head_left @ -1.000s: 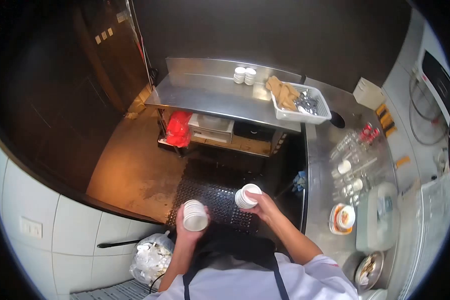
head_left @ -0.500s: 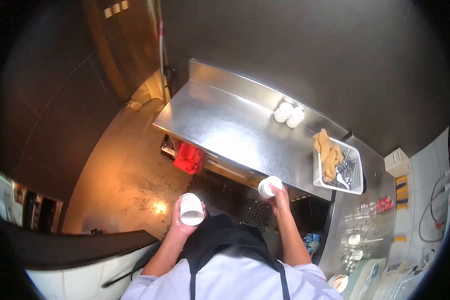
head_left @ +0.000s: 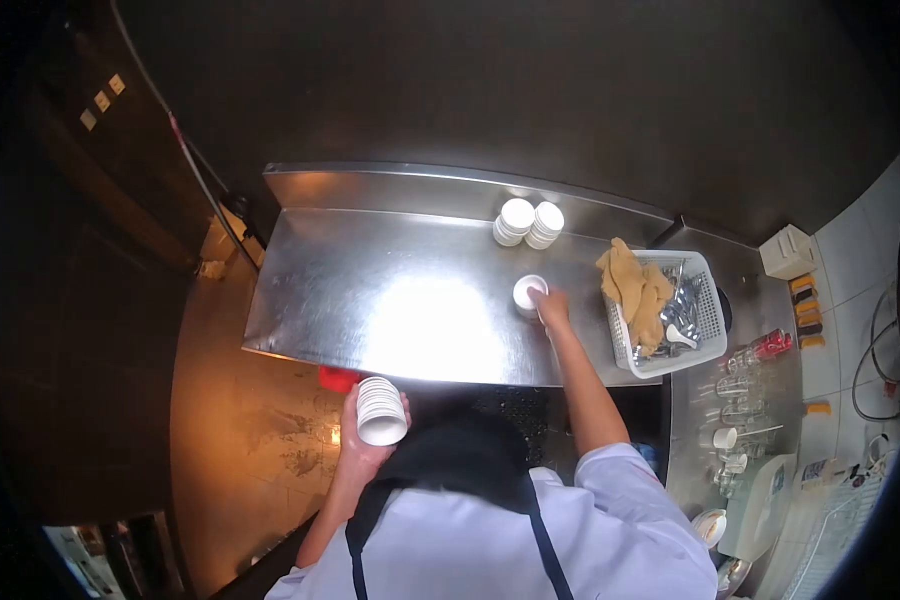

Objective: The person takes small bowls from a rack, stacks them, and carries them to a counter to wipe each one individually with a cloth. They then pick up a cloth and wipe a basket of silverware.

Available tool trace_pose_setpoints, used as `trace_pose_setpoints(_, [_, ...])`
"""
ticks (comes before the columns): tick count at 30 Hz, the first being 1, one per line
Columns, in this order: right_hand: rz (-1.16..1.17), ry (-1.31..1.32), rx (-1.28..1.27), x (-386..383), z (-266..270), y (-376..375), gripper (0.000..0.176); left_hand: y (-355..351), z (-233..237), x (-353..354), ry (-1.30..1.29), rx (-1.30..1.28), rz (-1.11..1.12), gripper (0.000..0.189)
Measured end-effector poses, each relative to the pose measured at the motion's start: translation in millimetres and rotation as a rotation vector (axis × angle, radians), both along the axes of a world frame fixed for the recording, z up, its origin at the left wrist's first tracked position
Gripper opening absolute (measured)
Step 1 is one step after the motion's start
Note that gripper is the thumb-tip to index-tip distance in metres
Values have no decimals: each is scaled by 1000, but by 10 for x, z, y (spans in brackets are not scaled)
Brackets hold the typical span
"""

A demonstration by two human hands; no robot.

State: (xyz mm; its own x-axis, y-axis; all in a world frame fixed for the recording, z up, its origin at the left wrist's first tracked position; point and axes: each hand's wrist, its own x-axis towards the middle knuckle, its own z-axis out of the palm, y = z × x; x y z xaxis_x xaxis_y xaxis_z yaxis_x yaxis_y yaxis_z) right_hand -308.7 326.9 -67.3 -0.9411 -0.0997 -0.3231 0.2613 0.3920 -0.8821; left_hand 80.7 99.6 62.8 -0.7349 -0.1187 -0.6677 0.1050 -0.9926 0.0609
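Note:
A nested stack of small white bowls (head_left: 381, 408) is in my left hand (head_left: 358, 452), fingers wrapped round its sides, just off the counter's front edge with the open end facing me. Out over the steel counter (head_left: 350, 270), my right hand (head_left: 554, 308) grips a shorter stack of small white bowls (head_left: 528, 287), the thumb at its rim. Two more stacks of white bowls, a left stack (head_left: 513, 222) and a right stack (head_left: 544, 226), stand side by side near the backsplash, beyond my right hand.
Right of my right arm sits a white plastic basket (head_left: 712, 346) with cutlery and tan cloth gloves (head_left: 635, 295) in it. Glasses (head_left: 735, 388) and a red can (head_left: 773, 344) line the right-hand counter. Something red (head_left: 338, 378) shows below the counter's front edge.
My right hand has moved forward over the counter with its bowls. My left hand still holds its stack in front of me. The view has turned and come nearer the counter.

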Motion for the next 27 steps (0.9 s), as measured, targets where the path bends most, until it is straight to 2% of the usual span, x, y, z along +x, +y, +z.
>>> trace_pose_setpoints(2, [-61,-109,-46,-253,109,-115,47,-79,-24,-236,-28,-40,3,56])
trace_pose_setpoints(4, [-65,-62,-161,-492,9,-203,47,-172,-158,-447,-17,-40,26,64])
trace_pose_setpoints(6, [-46,-60,-260,-604,64,-250,48,-170,67,-798,-53,24,67,55])
trace_pose_setpoints(8, [-66,-100,-257,-628,139,-206,46,-154,149,-1162,-131,84,116,44])
trace_pose_setpoints(11, [-217,-79,-243,-196,621,-97,50,-170,-70,-1632,-97,62,92,41])
trace_pose_setpoints(13, [-107,187,-98,168,425,56,56,-178,-298,-1922,-56,57,48,41])
trace_pose_setpoints(16, [276,46,-305,732,1190,-328,63,-139,-403,-2409,-45,103,13,42])
trace_pose_setpoints(18, [410,-26,-324,847,1225,-661,67,-116,-640,-2654,4,70,-80,44])
trace_pose_setpoints(20, [425,165,-175,713,777,-888,60,-121,-831,-2842,-12,20,-187,50])
trace_pose_setpoints(22, [358,69,-33,525,837,-1037,55,-112,-766,-3066,-118,-131,-317,54])
trace_pose_setpoints(23, [317,21,37,443,875,-1093,54,-189,-715,-3134,-119,-180,-442,63])
trace_pose_setpoints(26, [275,85,174,198,790,-1210,51,-386,-806,-3326,-76,-245,-718,70])
trace_pose_setpoints(27, [269,140,237,128,666,-1238,52,-456,-844,-3398,-100,-285,-809,80])
